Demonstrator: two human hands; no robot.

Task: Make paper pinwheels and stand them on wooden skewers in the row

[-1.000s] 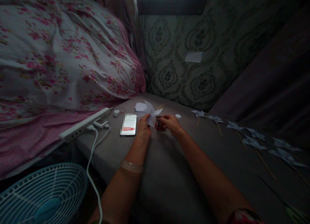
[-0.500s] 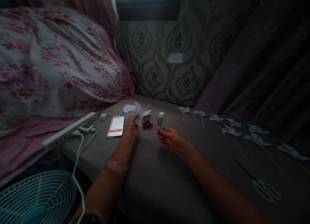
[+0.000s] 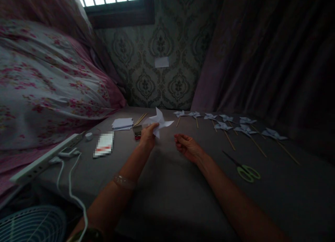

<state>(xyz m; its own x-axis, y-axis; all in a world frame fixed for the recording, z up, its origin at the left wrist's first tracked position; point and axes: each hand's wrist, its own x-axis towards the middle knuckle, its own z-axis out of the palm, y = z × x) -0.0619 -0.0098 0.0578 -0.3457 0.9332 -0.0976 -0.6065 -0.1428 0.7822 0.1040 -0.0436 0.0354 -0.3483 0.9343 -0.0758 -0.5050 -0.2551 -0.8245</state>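
Note:
My left hand (image 3: 148, 136) is closed on a white paper pinwheel (image 3: 161, 124), its thumb pressed near the centre and its pointed blades fanning out. To the right, apart from the pinwheel, my right hand (image 3: 188, 147) is pinched with the fingers curled in. Whatever sits at its fingertips is too small and dark to name. Just left of my left hand stands a small open box (image 3: 137, 133) with red on it, partly covered by that hand. Thin wooden sticks (image 3: 140, 119) and a stack of white paper (image 3: 122, 124) lie behind it.
Several finished pinwheels on sticks (image 3: 246, 129) lie in a row at the right. Green-handled scissors (image 3: 247, 173) rest nearer me. On the left are a phone (image 3: 104, 144), a small white cap-like item (image 3: 89, 136), a power strip (image 3: 47, 158) with white cables, and a fan (image 3: 31, 221).
The view has swung to the right. My left hand has brought the pinwheel toward the right, its blades now facing me more. The glue stick that stood between the hands is now out of sight.

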